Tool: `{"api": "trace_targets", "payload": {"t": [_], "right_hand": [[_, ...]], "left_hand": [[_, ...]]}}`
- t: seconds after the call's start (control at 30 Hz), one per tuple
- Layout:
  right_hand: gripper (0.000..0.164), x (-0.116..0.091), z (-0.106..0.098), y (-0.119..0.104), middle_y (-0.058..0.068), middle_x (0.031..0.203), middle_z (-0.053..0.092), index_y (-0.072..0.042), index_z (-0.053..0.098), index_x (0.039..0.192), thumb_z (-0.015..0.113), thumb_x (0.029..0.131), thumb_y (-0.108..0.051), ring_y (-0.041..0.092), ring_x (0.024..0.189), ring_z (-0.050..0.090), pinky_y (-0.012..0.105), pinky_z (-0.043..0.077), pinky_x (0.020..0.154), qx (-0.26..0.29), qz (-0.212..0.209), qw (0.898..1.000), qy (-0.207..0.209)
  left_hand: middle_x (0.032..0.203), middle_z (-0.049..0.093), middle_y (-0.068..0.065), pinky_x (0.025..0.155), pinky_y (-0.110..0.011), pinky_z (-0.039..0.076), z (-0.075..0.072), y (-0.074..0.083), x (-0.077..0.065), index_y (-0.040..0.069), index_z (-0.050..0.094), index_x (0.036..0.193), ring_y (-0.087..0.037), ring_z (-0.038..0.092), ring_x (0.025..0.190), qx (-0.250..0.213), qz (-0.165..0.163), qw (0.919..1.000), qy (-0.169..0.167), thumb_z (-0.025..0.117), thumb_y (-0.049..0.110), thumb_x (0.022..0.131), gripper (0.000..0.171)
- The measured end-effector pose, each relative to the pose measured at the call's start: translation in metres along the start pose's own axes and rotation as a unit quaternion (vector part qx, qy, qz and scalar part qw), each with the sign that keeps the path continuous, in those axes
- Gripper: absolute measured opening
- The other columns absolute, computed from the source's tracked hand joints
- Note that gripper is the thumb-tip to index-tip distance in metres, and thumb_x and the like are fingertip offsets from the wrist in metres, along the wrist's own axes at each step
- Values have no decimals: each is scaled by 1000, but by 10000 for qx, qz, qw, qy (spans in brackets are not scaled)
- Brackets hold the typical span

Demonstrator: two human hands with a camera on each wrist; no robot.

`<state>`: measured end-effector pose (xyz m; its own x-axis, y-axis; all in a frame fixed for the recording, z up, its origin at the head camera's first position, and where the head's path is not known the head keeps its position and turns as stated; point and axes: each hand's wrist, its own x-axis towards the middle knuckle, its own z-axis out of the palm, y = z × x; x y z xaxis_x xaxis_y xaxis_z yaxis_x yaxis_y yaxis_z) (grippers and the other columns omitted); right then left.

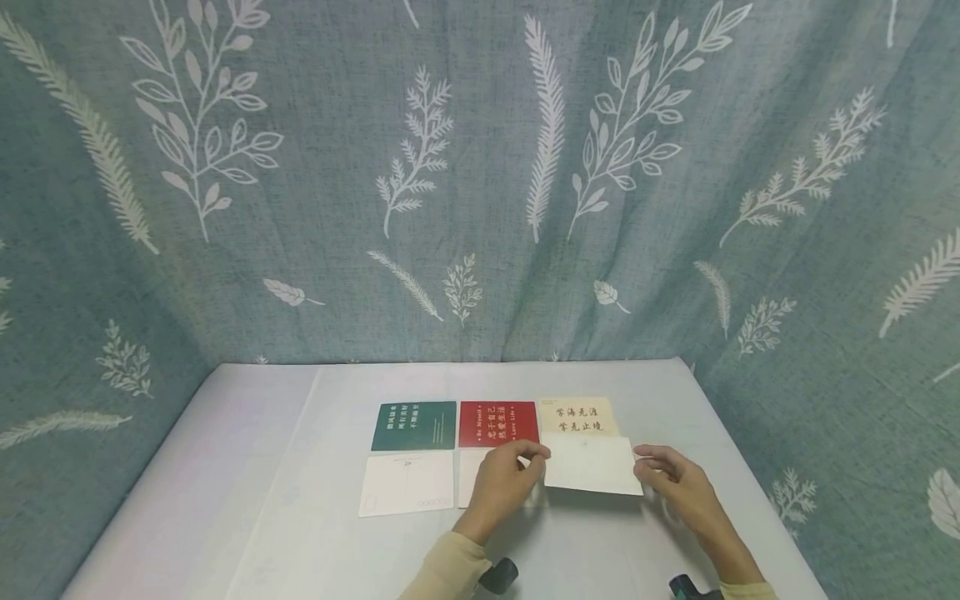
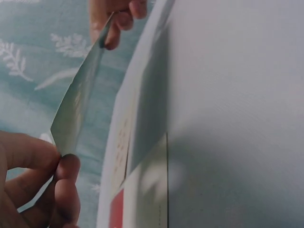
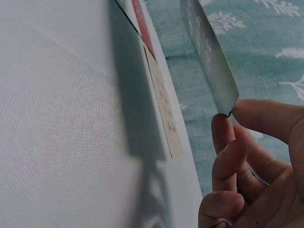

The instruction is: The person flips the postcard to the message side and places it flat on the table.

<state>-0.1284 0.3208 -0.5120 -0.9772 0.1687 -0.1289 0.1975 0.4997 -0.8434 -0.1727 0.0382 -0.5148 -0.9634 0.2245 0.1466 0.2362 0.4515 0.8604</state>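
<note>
A postcard [image 1: 592,463] with its pale side up is raised over the table, at the front right of a group of cards. My left hand [image 1: 504,482] pinches its left edge between thumb and fingers. At the opposite edge, my right hand [image 1: 678,487] pinches it the same way. Both wrist views show the raised postcard [image 2: 78,99] clear of the table, with faint print on its underside [image 3: 206,52]. Just behind it lies a cream card [image 1: 577,414] with brown characters. Under my left hand a white card [image 1: 469,473] is partly hidden.
A green card [image 1: 414,426] and a red card [image 1: 498,422] lie in the back row. In front of the green one is a white postcard back [image 1: 407,483]. The white-covered table [image 1: 285,500] meets a leaf-patterned curtain [image 1: 480,183] behind.
</note>
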Motion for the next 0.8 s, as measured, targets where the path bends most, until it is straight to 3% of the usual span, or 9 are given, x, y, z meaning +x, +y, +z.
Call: {"api": "trace_targets", "payload": {"t": [0.2,0.4,0.63,0.8], "right_hand": [[58,0,0,0,6,117,69,-10,60,138,67,95,-49,18,108,61,33,47,91,-43,-101,9999,9],[60,2,1,1,9,119,67,-10,60,138,66,95,-51,19,102,61,34,49,86,-190,-97,9998,68],[60,4,1,2,12,119,67,-8,60,137,69,94,-48,20,91,59,32,47,76,-362,-132,9991,149],[56,5,3,4,13,119,67,-8,60,137,68,95,-45,20,91,62,33,48,75,-489,-163,9985,191]], "left_hand": [[85,68,15,50,-21,39,7,0,0,18,76,100,1,48,57,418,87,9984,373,70,18,89,12],[82,67,11,48,-22,35,13,3,0,14,74,116,-1,44,51,592,-114,9953,756,71,18,87,29],[80,68,13,49,-22,35,19,4,0,13,77,113,-1,45,51,500,-406,9954,713,72,19,86,28],[78,67,13,52,-23,36,23,4,-1,13,78,109,-1,46,56,698,-469,9942,673,74,18,85,25]]}}
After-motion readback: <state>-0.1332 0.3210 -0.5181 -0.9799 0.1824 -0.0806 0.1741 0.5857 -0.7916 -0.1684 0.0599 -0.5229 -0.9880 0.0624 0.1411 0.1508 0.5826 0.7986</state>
